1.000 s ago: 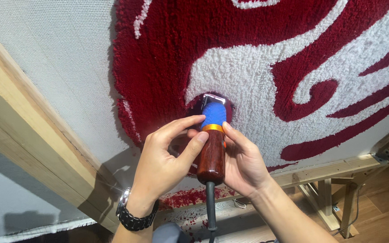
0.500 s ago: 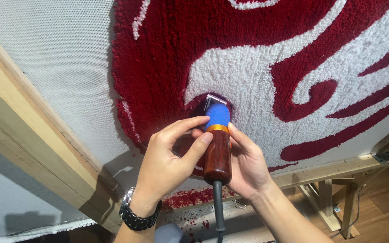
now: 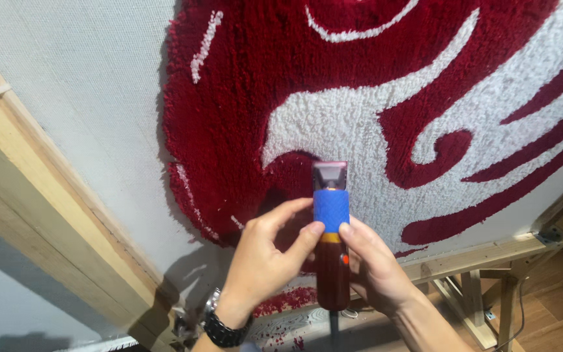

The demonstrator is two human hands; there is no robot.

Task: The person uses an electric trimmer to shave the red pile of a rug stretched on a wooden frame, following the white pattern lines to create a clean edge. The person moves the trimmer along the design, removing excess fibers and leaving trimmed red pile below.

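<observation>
Head view: both hands, left (image 3: 265,261) and right (image 3: 376,270), grip clipper (image 3: 330,228), shearing red rug (image 3: 242,117) pile; next needs steady flat passes.

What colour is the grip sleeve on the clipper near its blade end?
Blue, with a fine textured surface, on the clipper; its body below is dark red-brown. Head view shows it.
</observation>
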